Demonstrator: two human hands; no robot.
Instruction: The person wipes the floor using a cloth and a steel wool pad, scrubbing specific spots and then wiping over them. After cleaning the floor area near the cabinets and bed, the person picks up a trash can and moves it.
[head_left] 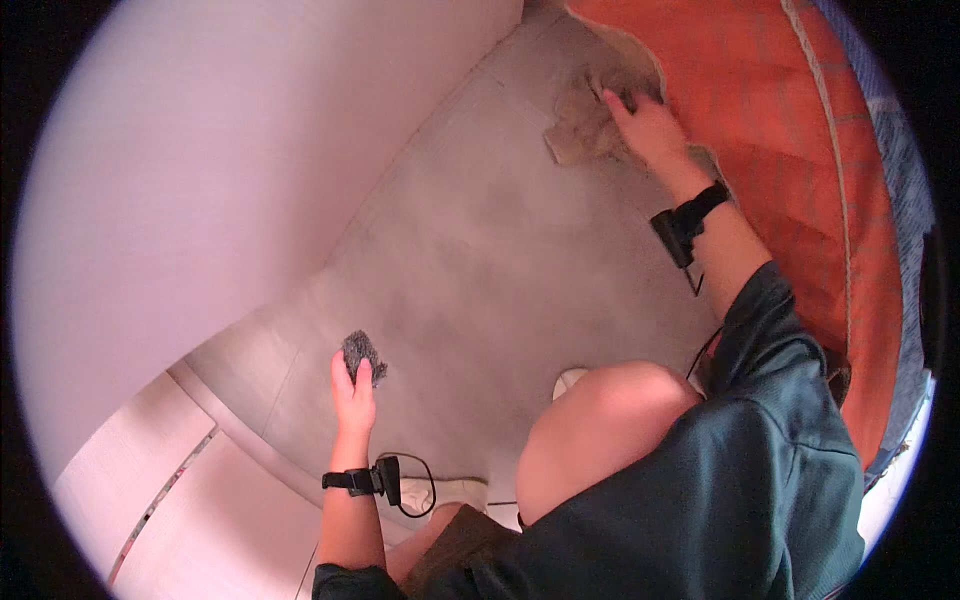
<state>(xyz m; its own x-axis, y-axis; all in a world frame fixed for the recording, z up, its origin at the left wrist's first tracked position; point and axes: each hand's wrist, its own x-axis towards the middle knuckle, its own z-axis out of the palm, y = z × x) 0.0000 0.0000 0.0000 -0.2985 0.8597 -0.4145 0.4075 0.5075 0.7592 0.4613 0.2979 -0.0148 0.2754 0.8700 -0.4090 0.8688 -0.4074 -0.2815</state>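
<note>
Grey scouring wool [360,346] is pinched in the left hand [354,396]; the right hand [652,132] reaches far forward at brown cloth [582,128], grip unclear.

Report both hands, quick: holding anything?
Left hand: closed on the grey scourer.
Right hand: over the brown cloth; can't tell whether it grips.

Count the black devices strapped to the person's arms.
2. One black device sits behind the left hand, which holds a dark grey pad; the other sits behind the right hand. The sleeves could hide more.
</note>
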